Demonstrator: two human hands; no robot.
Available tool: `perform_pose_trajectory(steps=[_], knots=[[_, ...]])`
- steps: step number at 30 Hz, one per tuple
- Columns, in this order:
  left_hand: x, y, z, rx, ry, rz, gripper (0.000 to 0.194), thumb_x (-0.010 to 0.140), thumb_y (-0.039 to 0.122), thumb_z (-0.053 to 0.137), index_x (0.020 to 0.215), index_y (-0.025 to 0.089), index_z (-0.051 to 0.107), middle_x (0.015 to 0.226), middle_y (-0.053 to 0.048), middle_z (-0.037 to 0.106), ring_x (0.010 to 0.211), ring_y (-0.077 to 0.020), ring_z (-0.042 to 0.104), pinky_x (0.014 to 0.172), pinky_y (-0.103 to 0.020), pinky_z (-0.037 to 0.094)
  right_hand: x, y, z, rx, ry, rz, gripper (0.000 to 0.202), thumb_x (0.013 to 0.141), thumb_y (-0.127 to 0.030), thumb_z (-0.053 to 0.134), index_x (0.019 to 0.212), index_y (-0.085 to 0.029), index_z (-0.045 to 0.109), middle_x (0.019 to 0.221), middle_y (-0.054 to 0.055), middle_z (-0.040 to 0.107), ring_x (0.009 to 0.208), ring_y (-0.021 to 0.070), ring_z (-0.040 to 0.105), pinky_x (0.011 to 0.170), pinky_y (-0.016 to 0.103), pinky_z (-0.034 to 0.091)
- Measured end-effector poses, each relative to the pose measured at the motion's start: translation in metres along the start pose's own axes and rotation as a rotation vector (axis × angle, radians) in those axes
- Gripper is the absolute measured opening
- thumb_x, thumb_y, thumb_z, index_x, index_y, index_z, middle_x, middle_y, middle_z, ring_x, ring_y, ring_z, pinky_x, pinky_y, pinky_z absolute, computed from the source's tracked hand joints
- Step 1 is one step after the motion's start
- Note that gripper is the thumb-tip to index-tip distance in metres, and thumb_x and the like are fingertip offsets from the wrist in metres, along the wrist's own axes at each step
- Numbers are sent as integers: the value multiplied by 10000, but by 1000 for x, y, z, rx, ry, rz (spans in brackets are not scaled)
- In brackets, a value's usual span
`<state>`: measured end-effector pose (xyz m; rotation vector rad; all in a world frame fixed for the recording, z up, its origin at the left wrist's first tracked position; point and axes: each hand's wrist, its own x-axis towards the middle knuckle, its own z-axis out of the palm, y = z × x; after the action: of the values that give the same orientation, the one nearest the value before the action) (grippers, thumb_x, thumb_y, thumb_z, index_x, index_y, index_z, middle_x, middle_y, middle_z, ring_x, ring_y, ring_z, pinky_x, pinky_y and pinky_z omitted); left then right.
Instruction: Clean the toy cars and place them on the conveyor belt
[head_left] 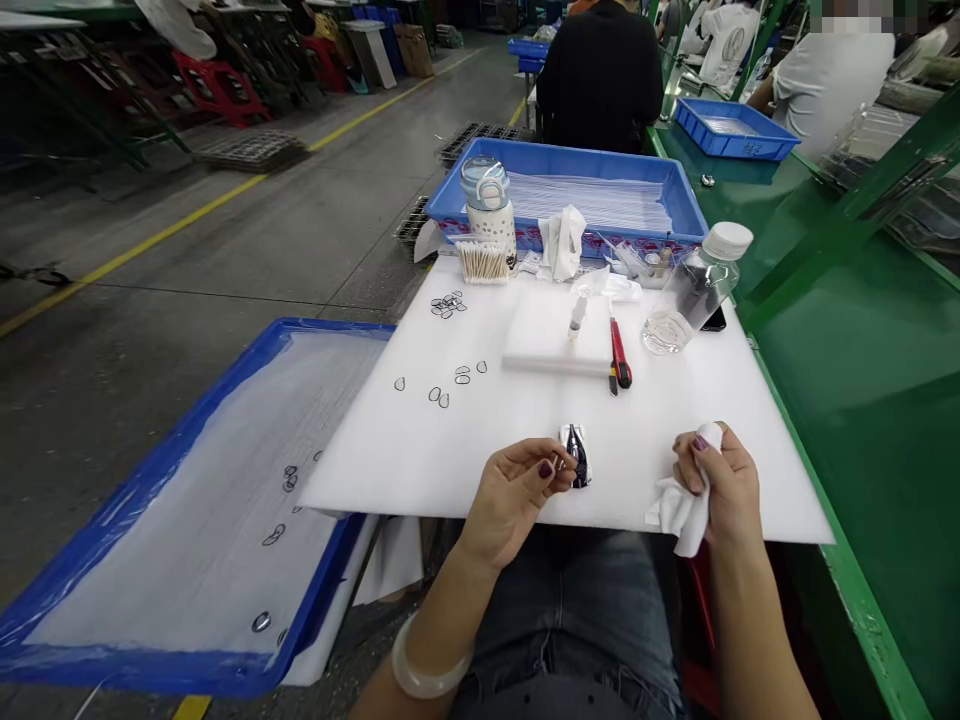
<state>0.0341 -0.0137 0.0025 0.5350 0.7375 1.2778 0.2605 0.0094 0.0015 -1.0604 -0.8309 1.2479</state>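
Note:
My left hand [517, 495] is closed in a pinch above the front of the white board [360, 450]. What its fingertips hold is too small to make out. Just beyond them lies a small black object on a white pad [577, 455]. Over the board's right front, my right hand [724, 485] grips a crumpled white cloth [682, 515], whose end hangs below the fingers. Several thin black rings [463, 375] are spread across the left of the board, with a small heap of rings [448, 304] farther back.
A red utility knife [619, 355] lies beside a white block [544, 335] bearing a small syringe [577, 316]. Behind stand cotton swabs [484, 263], a drink bottle [491, 205], a clear bottle [694, 290] and a blue crate [562, 158]. A blue tray [225, 430] holds more rings at left.

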Motion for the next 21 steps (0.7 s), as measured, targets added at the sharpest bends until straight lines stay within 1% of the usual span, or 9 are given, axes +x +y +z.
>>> perform_pose_trajectory(steps=[2,4,6,8,11,14,16,18,21], knots=[[-1,-5,-1,-104,-11,-37,265,604,359,920,764,197,784,775,-23,732,672,-77,657,684,-159,557,-6,1,7,-115,55,-63,289,815,-332,776,778,-192,527,715,-1,650,435,49,415,414,175,337],[-2,-8,-3,-127,0,-47,275,568,339,938,732,187,778,750,-21,725,663,-76,652,673,-155,551,-15,2,17,-216,47,-131,263,832,-348,762,780,-194,555,621,-22,615,409,62,421,397,186,352],[-3,-9,-4,-111,8,-60,296,541,346,948,713,182,773,716,-25,720,641,-87,652,652,-171,557,-23,3,30,-324,-42,-221,225,847,-348,745,767,-192,603,536,-38,567,384,74,426,380,198,349],[-4,-8,-4,-95,15,-73,317,524,370,951,701,182,768,695,-27,721,622,-98,660,636,-186,566,-29,3,44,-445,-163,-385,159,881,-313,704,784,-193,667,527,-30,572,413,94,485,401,210,377],[-4,-8,-4,-91,26,-76,332,507,392,953,689,189,763,666,-21,718,596,-103,663,605,-190,567,-32,3,64,-546,-330,-664,137,937,-204,600,878,-209,723,630,1,641,524,118,581,477,227,451],[-3,-9,-4,-90,34,-67,343,487,403,956,686,203,761,638,-3,710,584,-104,657,601,-199,575,-31,3,79,-593,-382,-830,192,929,-130,563,994,-215,723,794,41,677,628,127,630,529,230,514],[-3,-10,-4,-82,47,-39,331,490,388,957,677,206,754,634,11,706,593,-90,648,617,-181,573,-31,3,83,-680,-369,-937,181,918,-132,577,1020,-203,709,861,61,668,642,124,622,533,229,523],[-4,-12,-4,-80,65,2,304,508,362,955,673,207,752,649,19,710,606,-72,642,630,-154,562,-32,0,82,-803,-377,-1039,147,918,-141,582,1004,-183,693,873,67,659,628,116,599,529,228,515],[-3,-13,-3,-93,66,32,282,520,353,952,679,216,763,674,18,722,607,-63,642,625,-140,554,-32,-12,74,-964,-474,-1117,113,904,-128,592,974,-163,674,860,65,659,616,115,589,536,240,506]])
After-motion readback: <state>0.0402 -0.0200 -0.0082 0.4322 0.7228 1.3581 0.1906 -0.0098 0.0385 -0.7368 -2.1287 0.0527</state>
